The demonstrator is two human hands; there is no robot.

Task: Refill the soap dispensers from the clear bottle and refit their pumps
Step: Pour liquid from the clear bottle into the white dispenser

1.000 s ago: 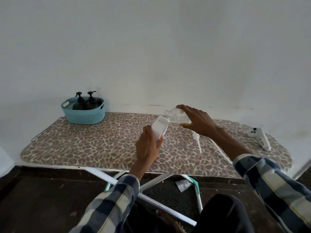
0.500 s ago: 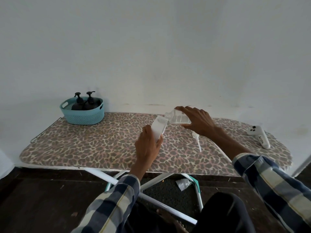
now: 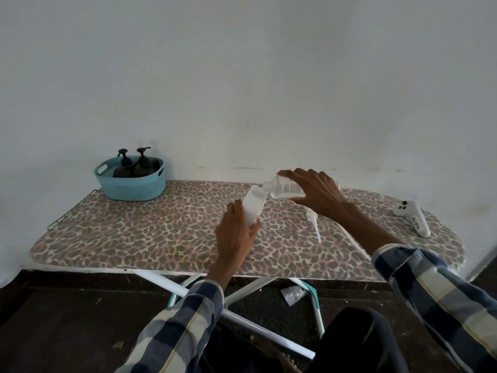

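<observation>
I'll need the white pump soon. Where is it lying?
In the head view, the pump lies on the ironing board, right of centre, just under the right hand's wrist.

blue/cream plaid sleeves [image 3: 441, 297], dark trousers [image 3: 357, 343]

The left hand [image 3: 236, 232] grips a white dispenser [image 3: 254, 207], tilted over the leopard-print board [image 3: 161, 232]. The right hand [image 3: 317, 195] holds the clear bottle [image 3: 282, 187] on its side, mouth at the dispenser's opening. A white pump [image 3: 313, 220] lies on the board just beside them. Two black pump bottles [image 3: 135, 165] stand in a teal basket [image 3: 134, 184] at the far left, and a white controller [image 3: 412, 218] lies at the right.
</observation>
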